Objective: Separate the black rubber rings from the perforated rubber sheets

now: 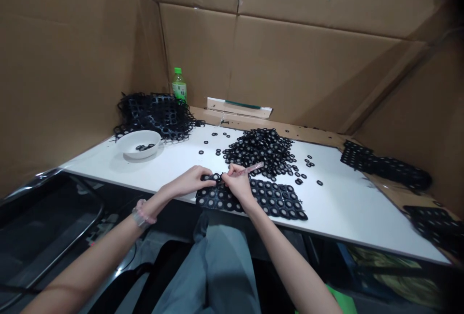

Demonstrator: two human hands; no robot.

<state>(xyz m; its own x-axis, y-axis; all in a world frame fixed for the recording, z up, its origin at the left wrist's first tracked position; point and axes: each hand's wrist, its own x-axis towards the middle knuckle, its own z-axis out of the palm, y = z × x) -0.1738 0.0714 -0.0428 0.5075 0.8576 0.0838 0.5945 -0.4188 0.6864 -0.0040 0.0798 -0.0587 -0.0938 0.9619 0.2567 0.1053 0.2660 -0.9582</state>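
A black rubber sheet of round pieces with pale centres (280,199) lies along the front edge of the white table. At its far left edge, my left hand (195,181) pinches the sheet between thumb and fingers. My right hand (237,183) grips a slim pinkish, pen-like tool (251,169), its tip pointing down at the sheet near my left fingers. What the tip touches is too small to make out. Just beyond the sheet rises a heap of loose black rings (261,149).
A white bowl (126,145) holds several black pieces. Behind it are a tangled pile of black perforated sheets (155,113) and a green-capped bottle (179,86). More black sheets (387,164) lie at the right. Cardboard walls (290,62) enclose the white table (344,207).
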